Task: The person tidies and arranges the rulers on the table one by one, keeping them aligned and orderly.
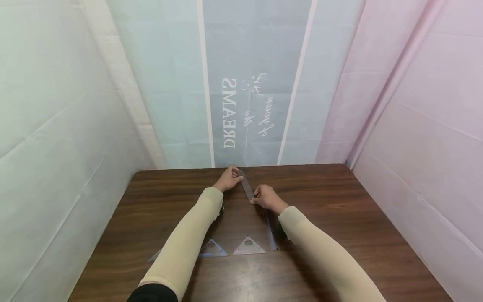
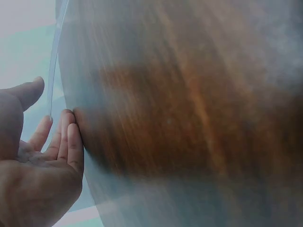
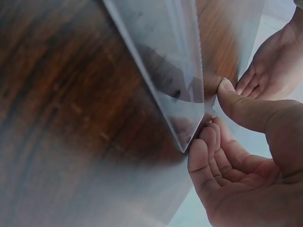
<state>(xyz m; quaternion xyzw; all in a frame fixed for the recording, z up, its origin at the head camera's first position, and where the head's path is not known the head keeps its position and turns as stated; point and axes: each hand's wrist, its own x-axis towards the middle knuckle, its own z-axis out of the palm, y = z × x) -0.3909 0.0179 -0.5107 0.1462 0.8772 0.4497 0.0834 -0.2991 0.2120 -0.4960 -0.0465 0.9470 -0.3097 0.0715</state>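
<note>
In the head view a clear ruler (image 1: 247, 185) slants near the table's far edge, between the two hands. My left hand (image 1: 228, 179) is at its far end. In the left wrist view a fingertip meets the lower end of a thin clear strip (image 2: 56, 52), and the thumb stands apart from it. My right hand (image 1: 267, 197) pinches the ruler's near end between thumb and fingers. A second clear ruler (image 1: 270, 233) lies behind that hand, toward the front; its near-looking end (image 3: 177, 104) fills the middle of the right wrist view, beside my fingertips.
Two clear triangular set squares, one bluish (image 1: 213, 248) and one pale (image 1: 249, 247), lie side by side on the brown wooden table (image 1: 332, 251). Another clear piece (image 1: 154, 256) shows partly behind the left sleeve. Fabric walls (image 1: 249, 42) enclose the table's back and sides.
</note>
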